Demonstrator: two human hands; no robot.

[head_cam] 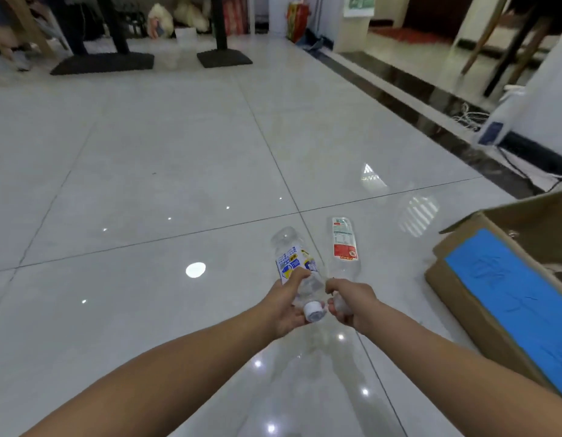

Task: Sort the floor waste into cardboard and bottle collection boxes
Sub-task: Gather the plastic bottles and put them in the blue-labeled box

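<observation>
My left hand grips a clear plastic bottle with a blue and yellow label near its white cap, base pointing away from me. My right hand grips the neck end of a second clear bottle with a red and white label, which also points away over the floor. Both bottles are held side by side above the pale floor tiles. A cardboard box with a blue label stands open at the right, close to my right hand.
Glossy grey floor tiles spread ahead and left. Black table bases and bags stand at the far back. A dark floor strip and a white cabinet with cables run along the right.
</observation>
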